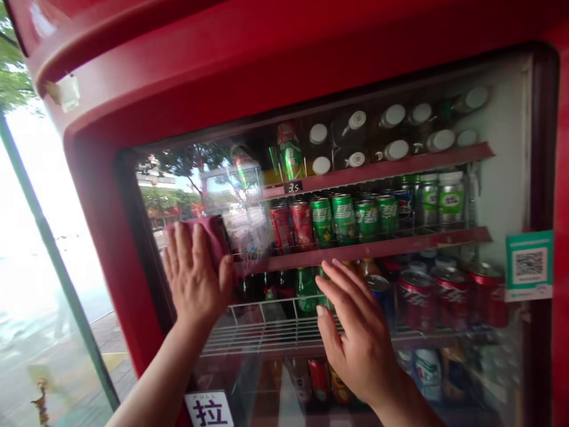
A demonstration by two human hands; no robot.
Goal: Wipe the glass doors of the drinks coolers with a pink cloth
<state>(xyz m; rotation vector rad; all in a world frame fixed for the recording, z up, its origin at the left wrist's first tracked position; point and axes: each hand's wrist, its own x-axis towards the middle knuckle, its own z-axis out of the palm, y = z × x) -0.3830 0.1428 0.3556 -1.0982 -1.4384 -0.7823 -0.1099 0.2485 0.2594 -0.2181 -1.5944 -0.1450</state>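
Note:
My left hand (195, 276) presses a folded pink cloth (200, 237) flat against the glass door (258, 367) of a red drinks cooler, near the door's left edge. My right hand (355, 335) rests open on the same glass, fingers spread and holding nothing. Behind that hand stand rows of drinks: green cans (342, 218) and red cans (302, 224) on a middle shelf, and larger red cans (415, 299) on a wire rack. Reflections of trees and buildings lie across the glass. My palms hide part of the lower rack.
A thick red frame (95, 237) surrounds the glass. A QR-code sticker (528, 267) sits at its right, and a white pull label (208, 409) with a Chinese character at the bottom left. A green pole (57, 255) and a paved street show at the far left.

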